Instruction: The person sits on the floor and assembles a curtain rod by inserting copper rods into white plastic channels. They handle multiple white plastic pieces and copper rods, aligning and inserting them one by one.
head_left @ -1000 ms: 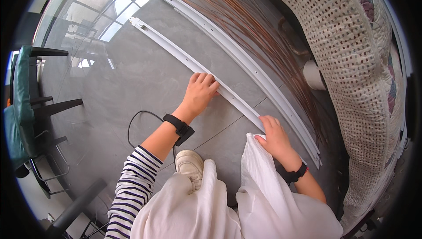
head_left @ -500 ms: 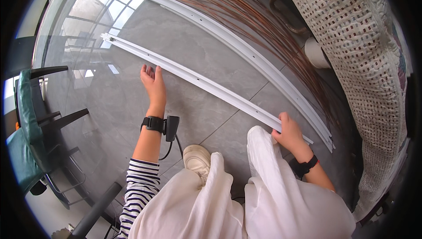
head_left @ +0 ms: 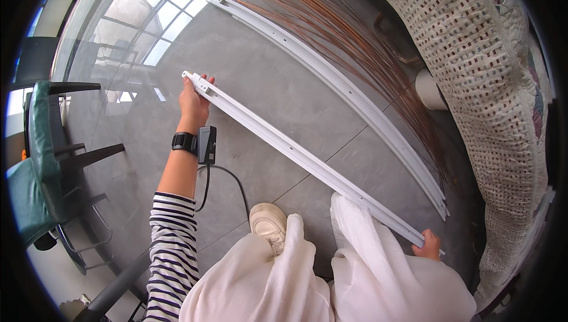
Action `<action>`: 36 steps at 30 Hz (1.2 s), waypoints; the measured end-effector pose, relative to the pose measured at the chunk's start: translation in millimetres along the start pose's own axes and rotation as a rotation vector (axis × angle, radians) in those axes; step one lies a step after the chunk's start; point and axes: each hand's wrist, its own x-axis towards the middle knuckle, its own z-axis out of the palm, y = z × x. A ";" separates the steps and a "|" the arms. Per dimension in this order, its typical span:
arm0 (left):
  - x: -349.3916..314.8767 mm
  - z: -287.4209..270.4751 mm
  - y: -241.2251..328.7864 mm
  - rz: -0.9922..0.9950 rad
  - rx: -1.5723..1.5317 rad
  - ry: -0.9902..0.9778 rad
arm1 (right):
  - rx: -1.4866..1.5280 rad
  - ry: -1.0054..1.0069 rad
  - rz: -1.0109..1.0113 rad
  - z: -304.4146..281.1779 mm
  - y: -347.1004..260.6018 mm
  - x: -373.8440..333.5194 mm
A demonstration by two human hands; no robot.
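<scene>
A long white channel rail (head_left: pixel 284 138), with small holes along it and a fitting at its far end, slants across in front of me. My left hand (head_left: pixel 194 104) is closed around the far left end, its thumb along the near side and fingertips showing beyond. At the near right end, my right hand (head_left: pixel 427 245) grips the rail beside my knee. The rail passes close over my white-trousered right knee. Farther off, a second group of white rails (head_left: pixel 331 70) lies on the floor, side by side at their near end.
Beyond the rails lies a bundle of thin copper-brown rods (head_left: pixel 355 44). A woven patterned cover (head_left: pixel 473 61) drapes along the right side, with a white cylinder (head_left: pixel 430 90) beneath it. A green chair (head_left: pixel 41 144) with dark legs stands at left on the grey tiled floor (head_left: pixel 260 67).
My left hand has gone from open beside the rail to gripping its far end. The rail has shifted toward me and to the right, and my right hand has moved nearer and right with it.
</scene>
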 end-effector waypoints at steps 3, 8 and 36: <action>-10.6 12.3 -3.9 -0.020 0.147 -0.072 | 0.099 -0.007 0.082 13.3 -17.7 11.8; 1.6 23.0 15.3 0.085 0.252 0.020 | 0.069 -0.022 -0.003 31.8 -44.8 34.5; -62.7 275.7 144.6 0.684 0.353 -0.916 | 0.411 0.025 0.304 57.5 -61.6 6.4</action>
